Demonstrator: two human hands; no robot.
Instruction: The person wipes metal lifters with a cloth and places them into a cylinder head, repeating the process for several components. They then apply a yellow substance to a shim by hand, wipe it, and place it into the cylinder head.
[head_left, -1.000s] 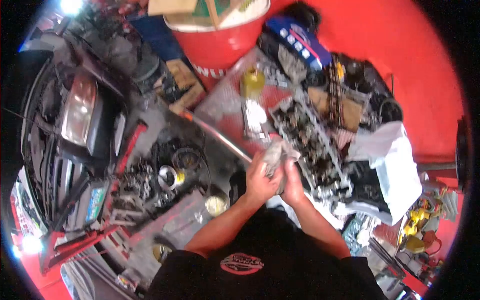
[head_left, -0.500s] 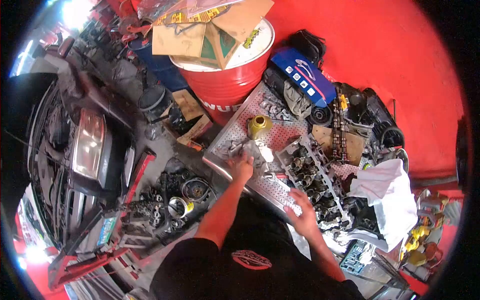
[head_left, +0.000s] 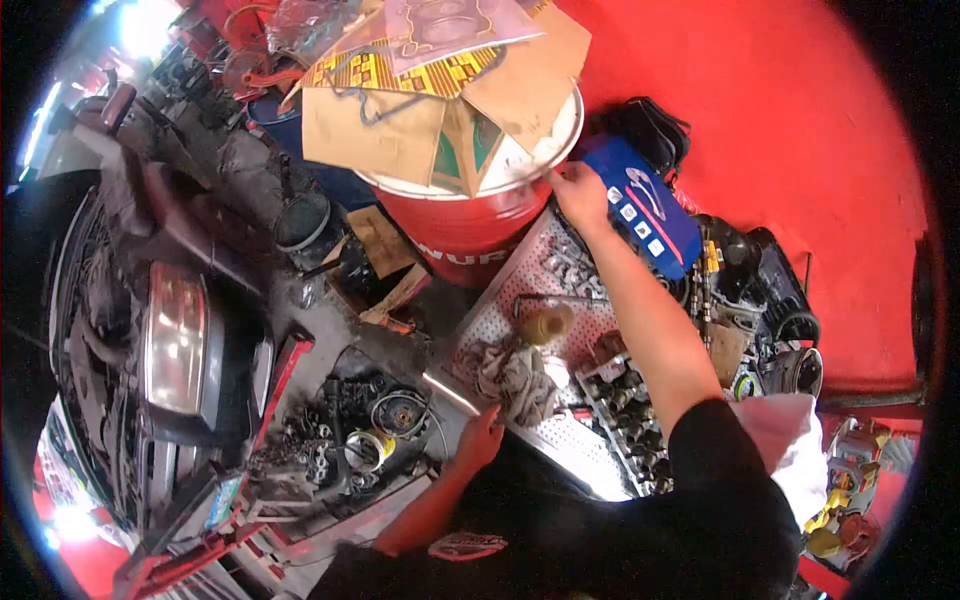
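Observation:
My right hand (head_left: 580, 198) is stretched out to the rim of the red drum (head_left: 450, 215), beside a blue box (head_left: 640, 205). Its fingers are curled in at the rim, and I cannot tell what is between them. Low at the front edge of the perforated metal table (head_left: 480, 340) is my left hand (head_left: 482, 437), its fingers blurred. Just beyond those fingertips a crumpled grey rag (head_left: 515, 380) lies on the table. Behind the rag is a yellow container (head_left: 547, 324), smeared in this view. My right forearm passes over part of the cylinder head (head_left: 625, 400).
Opened cardboard (head_left: 375, 125) covers much of the drum's top. Camshafts (head_left: 708, 280) and black engine parts crowd the table's right side, near a white cloth (head_left: 785, 440). A car front with a headlight (head_left: 177, 335) stands at left, with engine parts (head_left: 400, 412) on the floor beside it.
My right hand has moved from beside the cylinder head up to the drum's rim. My left hand has let go of the rag and drawn back to the table edge. The view has shifted.

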